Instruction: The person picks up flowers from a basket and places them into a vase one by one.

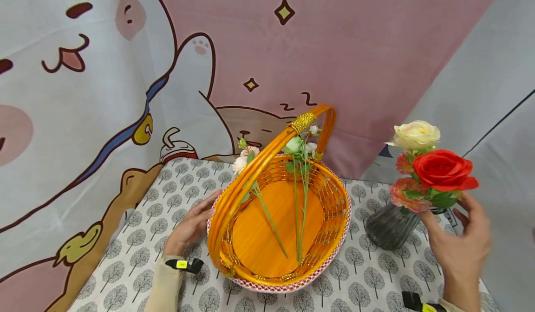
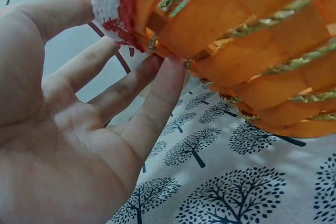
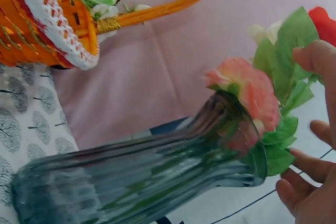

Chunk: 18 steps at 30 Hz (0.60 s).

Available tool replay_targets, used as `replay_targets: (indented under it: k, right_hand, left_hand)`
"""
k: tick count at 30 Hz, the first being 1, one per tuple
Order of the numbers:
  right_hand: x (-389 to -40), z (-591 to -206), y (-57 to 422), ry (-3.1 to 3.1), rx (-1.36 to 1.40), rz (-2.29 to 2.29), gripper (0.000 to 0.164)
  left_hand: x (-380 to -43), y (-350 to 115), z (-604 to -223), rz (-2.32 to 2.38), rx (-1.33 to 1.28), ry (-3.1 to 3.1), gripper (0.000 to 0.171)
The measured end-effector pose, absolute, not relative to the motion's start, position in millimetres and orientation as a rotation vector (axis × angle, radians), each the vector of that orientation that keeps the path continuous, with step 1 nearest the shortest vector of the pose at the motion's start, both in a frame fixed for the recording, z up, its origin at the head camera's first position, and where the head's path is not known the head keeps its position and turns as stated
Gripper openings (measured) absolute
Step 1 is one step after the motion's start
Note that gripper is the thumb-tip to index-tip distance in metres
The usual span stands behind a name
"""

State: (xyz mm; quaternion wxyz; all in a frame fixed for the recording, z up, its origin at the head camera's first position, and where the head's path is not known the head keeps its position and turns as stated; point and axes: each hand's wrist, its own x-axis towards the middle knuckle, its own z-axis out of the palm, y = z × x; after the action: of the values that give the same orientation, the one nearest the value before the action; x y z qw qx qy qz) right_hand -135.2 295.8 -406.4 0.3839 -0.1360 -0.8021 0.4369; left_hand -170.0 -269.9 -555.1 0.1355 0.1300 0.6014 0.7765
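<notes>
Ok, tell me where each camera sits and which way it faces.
Head: on the head, facing forward and down at basket and vase; left grip, right grip show.
Left wrist: worn there, facing the basket's outer side; left grip shows.
Right wrist: worn there, facing the vase; right grip partly shows.
Head and right wrist share the vase.

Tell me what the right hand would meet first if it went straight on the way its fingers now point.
Most likely the green leaves just below the red rose. The right hand looks very near them, perhaps touching, though depth is unclear.
</notes>
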Motion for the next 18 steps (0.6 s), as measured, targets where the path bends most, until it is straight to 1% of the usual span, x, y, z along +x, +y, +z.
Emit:
replay_targets:
  k: [5,8,12,16,18]
  right_hand:
    - [-127.8,-404.3,281.2,-2.008,-0.208,1.125,0.091]
    - [-119.6,-394.1,266.5,-1.973,-0.132,1.184,0.100]
    - [-111.4,-380.4,245.9,-1.890,-0.019,1.236,0.102]
    - [-114.5,-381.2,235.0,-1.773,0.211,1.259,0.096]
    - [-116.8,-383.6,230.9,-1.741,0.312,1.246,0.098]
  left_hand:
    - [-170.3,-270.0,-555.7,2.243,0.375,1.749,0.060]
    - [-170.5,-270.1,-555.8,2.239,0.373,1.747,0.060]
    - [-170.6,-270.6,-556.3,2.240,0.375,1.740,0.060]
    - [-170.4,-270.8,-555.6,2.242,0.387,1.728,0.060]
    - [-170.4,-270.7,-555.3,2.243,0.397,1.719,0.060]
